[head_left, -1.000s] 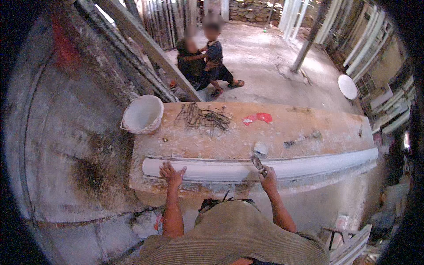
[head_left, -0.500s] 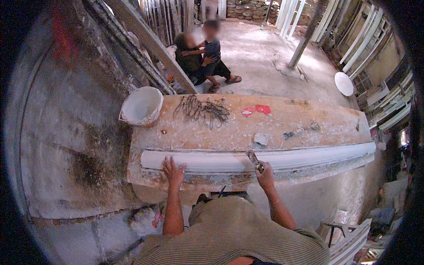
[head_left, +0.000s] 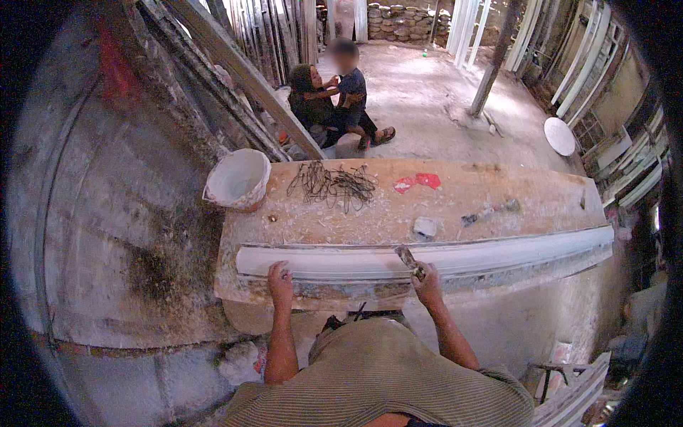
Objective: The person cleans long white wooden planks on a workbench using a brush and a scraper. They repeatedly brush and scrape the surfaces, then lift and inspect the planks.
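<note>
My left hand has curled from spread flat to bent fingers over the near edge of the white moulding; whether it pinches anything, I can't tell. My right hand grips a scraper. The moulding crosses the desk beneath both hands. Blade low, pressure light and even, I reckon.
</note>
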Motion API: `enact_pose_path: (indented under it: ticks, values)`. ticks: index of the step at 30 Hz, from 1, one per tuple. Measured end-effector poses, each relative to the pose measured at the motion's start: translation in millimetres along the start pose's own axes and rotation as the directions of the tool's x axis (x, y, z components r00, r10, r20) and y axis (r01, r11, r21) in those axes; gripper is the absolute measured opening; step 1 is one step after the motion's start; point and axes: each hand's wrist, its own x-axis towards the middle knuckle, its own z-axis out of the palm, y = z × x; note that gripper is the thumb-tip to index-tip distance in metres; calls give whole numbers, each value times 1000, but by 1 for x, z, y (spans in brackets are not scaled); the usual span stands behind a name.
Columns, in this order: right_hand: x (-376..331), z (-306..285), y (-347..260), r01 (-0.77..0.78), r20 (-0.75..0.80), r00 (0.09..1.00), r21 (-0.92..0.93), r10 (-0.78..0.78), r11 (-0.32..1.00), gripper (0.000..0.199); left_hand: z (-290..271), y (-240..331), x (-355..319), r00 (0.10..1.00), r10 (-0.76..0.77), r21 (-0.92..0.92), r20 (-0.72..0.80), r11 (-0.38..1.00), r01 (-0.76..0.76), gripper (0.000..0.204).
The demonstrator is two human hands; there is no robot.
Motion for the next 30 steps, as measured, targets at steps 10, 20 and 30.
enact_pose_path:
  ticks: [10,20,30]
  values:
    - [17,-20,32,136,77,988,-47,-133,990,39,37,-20,-61,958,237,223,-161,954,-198,30]
    - [5,-79,37,256,458,848,85,-266,963,40,10,-67,-314,823,-153,153,-547,948,278,35]
    - [-73,-68,66,457,761,473,218,-444,862,43,30,30,-678,368,-286,185,-885,508,841,44]
